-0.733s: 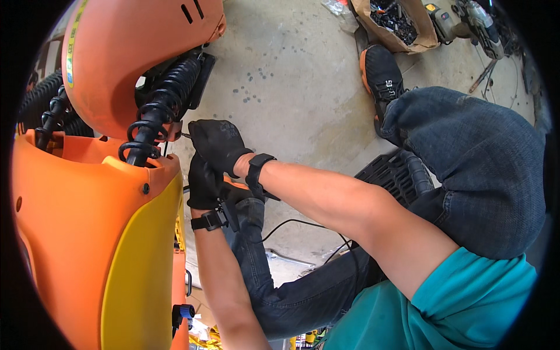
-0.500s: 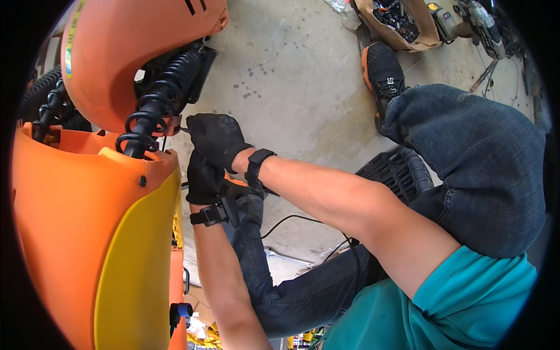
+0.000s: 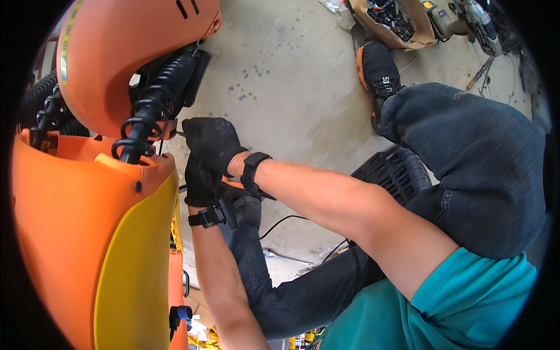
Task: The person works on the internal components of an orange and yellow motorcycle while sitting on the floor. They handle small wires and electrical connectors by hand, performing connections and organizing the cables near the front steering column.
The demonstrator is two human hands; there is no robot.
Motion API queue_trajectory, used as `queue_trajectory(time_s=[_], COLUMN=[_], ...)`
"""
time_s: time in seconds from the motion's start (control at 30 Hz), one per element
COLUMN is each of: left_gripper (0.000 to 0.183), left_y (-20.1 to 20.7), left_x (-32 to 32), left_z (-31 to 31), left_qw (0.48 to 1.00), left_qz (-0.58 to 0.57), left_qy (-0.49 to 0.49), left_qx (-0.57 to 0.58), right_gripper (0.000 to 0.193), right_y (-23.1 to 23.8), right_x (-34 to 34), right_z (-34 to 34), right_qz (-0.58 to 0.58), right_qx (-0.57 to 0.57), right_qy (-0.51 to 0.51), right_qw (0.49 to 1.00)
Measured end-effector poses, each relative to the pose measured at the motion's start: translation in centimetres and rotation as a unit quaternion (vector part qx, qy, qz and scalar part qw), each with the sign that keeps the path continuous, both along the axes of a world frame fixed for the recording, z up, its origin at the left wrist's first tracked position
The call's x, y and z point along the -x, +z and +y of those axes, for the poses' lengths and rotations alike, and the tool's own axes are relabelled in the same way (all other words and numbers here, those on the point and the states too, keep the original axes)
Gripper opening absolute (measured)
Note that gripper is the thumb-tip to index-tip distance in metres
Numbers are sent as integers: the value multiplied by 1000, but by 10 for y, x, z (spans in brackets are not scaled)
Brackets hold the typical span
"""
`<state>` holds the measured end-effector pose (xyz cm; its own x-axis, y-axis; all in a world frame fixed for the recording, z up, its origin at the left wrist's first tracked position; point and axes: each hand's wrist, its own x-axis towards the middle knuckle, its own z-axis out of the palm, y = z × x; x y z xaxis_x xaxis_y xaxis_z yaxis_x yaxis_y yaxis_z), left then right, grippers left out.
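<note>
Black coil-spring shock absorber (image 3: 156,102), slanting beside a faded orange curved fender (image 3: 111,76), stood left of the gloved right hand (image 3: 213,142), which partly covered the left hand (image 3: 202,182), both grips hidden, concrete floor (image 3: 303,81) beyond.

Fender (image 3: 99,81) looks like smooth plastic, pretty matt and a bit dusty. Orange panel (image 3: 64,216) is smooth plastic too with a soft sheen, and the yellow panel (image 3: 131,274) is much the same. Spring (image 3: 140,111) looks like black-coated metal, slightly glossy. Right hand (image 3: 213,143) and left hand (image 3: 201,181) are both in matt black fabric-looking gloves. Jeans (image 3: 478,157) are textured denim, shirt (image 3: 466,283) smooth cloth. Wrench (image 3: 286,256) is shiny bare metal, bag (image 3: 423,34) creased brown paper, floor (image 3: 303,76) dull, stained concrete.
</note>
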<state>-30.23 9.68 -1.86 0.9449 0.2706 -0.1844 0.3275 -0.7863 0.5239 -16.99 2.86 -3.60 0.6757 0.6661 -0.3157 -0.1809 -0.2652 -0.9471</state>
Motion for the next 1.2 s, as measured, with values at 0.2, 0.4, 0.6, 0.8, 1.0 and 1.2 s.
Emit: queue_trajectory(time_s=[0.2, 0.4, 0.6, 0.8, 1.0, 1.2], left_gripper=[31, 30, 29, 22, 28, 60], left_y=[-3, -1, -3, -8, 5, 37], left_x=[-1, -4, -4, -6, -33, -80], left_z=[-2, -9, -15, -21, -31, -30], left_qw=[989, 984, 979, 941, 874, 868], left_qz=[11, -2, -11, -59, -39, 351], left_qy=[89, 130, 166, 235, 412, 318], left_qx=[114, 118, 122, 237, 257, -146], right_gripper=[22, 22, 17, 10, 14, 19], right_y=[-6, -8, -10, -23, -35, -47], right_x=[0, 4, 9, 12, 6, 1], right_z=[-1, 2, 2, 7, 9, 3], right_qz=[-50, -62, -72, -138, 38, -113], right_qx=[-14, -11, -14, -25, -56, -134], right_qy=[19, 7, 7, 18, 107, 182], right_qw=[998, 998, 997, 990, 992, 968])
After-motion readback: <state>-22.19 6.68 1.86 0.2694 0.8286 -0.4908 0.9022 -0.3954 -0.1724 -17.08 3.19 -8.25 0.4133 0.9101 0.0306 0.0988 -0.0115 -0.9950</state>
